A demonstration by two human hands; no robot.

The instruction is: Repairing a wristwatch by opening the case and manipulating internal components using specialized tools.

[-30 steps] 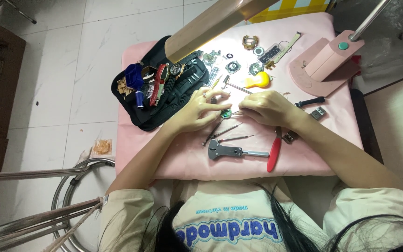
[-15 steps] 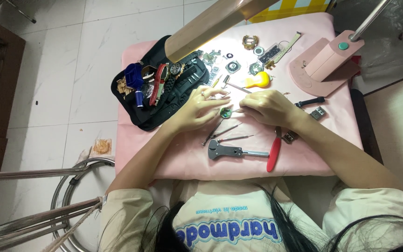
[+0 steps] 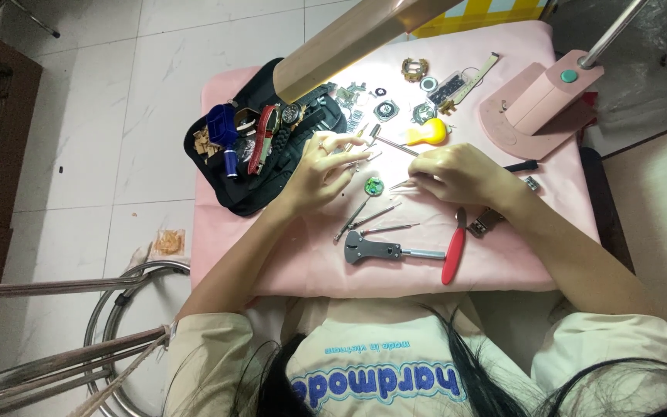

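A small round green watch movement point(image 3: 374, 185) lies on the pink mat point(image 3: 503, 262) between my hands. My right hand point(image 3: 461, 174) pinches thin metal tweezers point(image 3: 404, 184), whose tips point left and end just right of the movement. My left hand point(image 3: 326, 174) rests up and left of the movement, beside the black pouch. Its fingers stretch to the right and are closed on something thin and pale that I cannot make out.
A black tool pouch point(image 3: 229, 189) with watches and a blue bottle sits at the left. A grey case wrench point(image 3: 384, 249), red-handled pliers point(image 3: 453, 253) and thin screwdrivers point(image 3: 372, 216) lie near me. Beyond are a yellow blower point(image 3: 428, 133), loose watch parts and a pink lamp base point(image 3: 530, 108). A metal stool point(image 3: 117, 309) stands at lower left.
My left hand has drawn back a little from the green movement, up and left. My right hand with the tweezers has barely shifted.
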